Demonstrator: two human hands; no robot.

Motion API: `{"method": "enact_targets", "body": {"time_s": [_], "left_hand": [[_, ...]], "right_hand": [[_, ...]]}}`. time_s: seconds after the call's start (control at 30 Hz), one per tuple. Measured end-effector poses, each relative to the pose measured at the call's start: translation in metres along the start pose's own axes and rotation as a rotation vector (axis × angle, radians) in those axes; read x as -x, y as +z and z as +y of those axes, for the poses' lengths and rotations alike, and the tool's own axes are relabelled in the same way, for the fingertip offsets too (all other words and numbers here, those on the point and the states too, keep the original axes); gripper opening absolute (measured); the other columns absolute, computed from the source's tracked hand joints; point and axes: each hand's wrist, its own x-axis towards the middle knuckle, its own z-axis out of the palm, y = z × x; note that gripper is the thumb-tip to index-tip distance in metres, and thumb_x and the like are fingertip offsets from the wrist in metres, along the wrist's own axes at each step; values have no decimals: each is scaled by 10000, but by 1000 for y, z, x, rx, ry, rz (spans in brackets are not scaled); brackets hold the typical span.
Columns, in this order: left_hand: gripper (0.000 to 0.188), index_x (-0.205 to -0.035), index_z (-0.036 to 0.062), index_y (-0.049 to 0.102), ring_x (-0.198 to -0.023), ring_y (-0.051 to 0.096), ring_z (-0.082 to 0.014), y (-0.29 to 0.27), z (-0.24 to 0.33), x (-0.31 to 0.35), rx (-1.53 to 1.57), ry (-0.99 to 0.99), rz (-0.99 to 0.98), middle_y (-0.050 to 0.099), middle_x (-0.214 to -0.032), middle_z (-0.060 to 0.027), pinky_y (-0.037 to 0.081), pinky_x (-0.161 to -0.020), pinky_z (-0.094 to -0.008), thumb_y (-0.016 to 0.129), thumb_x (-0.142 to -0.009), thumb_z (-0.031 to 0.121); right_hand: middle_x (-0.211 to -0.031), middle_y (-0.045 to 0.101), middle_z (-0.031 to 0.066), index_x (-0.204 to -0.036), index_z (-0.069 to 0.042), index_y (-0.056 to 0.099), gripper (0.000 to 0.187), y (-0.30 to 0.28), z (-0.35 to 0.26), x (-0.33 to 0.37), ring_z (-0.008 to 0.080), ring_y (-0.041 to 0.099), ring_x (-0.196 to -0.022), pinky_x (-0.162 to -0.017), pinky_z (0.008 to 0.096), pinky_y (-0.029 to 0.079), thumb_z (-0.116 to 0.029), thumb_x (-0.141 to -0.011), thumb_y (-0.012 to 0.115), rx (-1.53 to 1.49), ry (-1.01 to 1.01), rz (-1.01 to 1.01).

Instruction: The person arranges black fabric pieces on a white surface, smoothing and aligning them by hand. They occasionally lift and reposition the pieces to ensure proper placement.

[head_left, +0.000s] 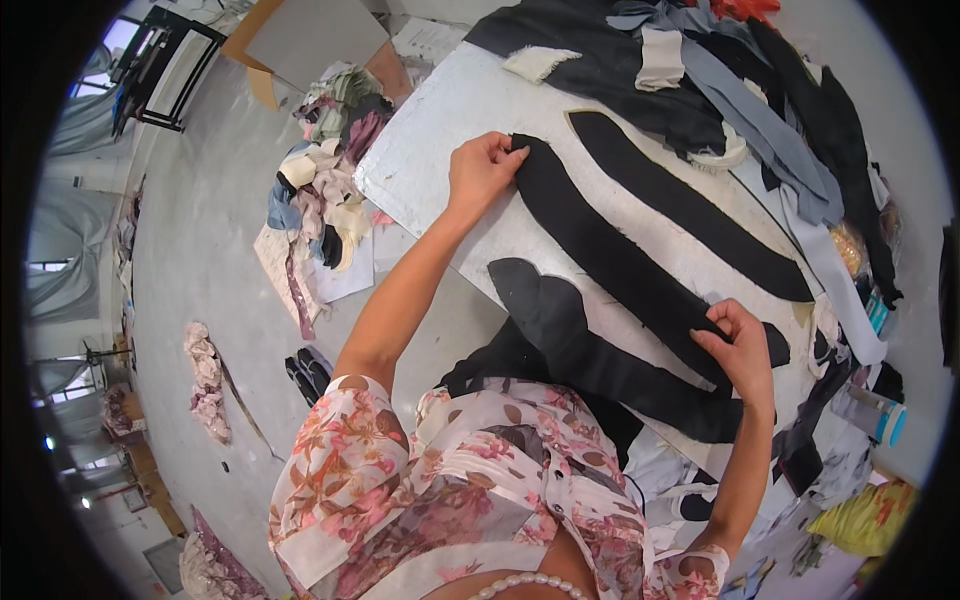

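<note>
A long black fabric strip [610, 245] lies stretched slantwise over the pale tabletop [440, 140]. At its far left end my left hand [484, 172] pinches the corner between thumb and fingers. Toward the near right end my right hand [736, 345] grips the same strip, fingertips closed on its edge. Beyond it, roughly parallel, rests a second black strip [690, 205] with a light edge, touched by neither hand. A third, curved dark strip [590, 345] lies on my side, partly over the table's near edge and below my right hand.
Black and grey-blue fabric pieces [740, 90] heap up along the table's far right. Scraps of mixed cloth [325, 195] pile on the floor left of the table, near a cardboard box [310, 45]. A blue-rimmed clear container [880, 415] stands at the right.
</note>
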Motion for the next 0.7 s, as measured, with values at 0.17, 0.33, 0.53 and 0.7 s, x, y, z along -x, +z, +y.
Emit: {"method": "enact_targets", "body": {"time_s": [0.17,0.33,0.53,0.7], "left_hand": [[352,-1245,124,616,-1188,553,-296,10,24,19,-269,486,118,586,-1295,-133,434,-994,-410,646,-904,205],[455,-1437,171,466,-1457,223,-344,35,22,32,-526,582,-138,331,-1534,-165,117,-1177,-529,455,-1007,321],[468,-1443,189,459,-1460,223,-338,37,39,40,-669,634,-28,300,-1551,-167,119,-1167,-557,485,-993,315],[489,-1440,207,456,-1460,237,-301,64,69,69,-549,847,-329,320,-1545,-131,126,-1170,-563,507,-977,351]], "right_hand": [[-582,424,-41,-848,-34,552,221,0,-4,-1,55,360,-567,-534,239,306,-30,-746,749,59,-38,26],[-594,509,19,-876,-31,559,237,0,-4,0,116,447,-557,-556,274,368,-50,-741,752,158,-85,88],[-672,606,107,-931,-43,568,287,5,4,-3,283,581,-621,-611,347,446,-90,-731,768,278,-173,166],[-725,616,108,-959,-74,577,301,6,2,-1,309,622,-687,-629,380,462,-126,-741,778,356,-160,192]]}}
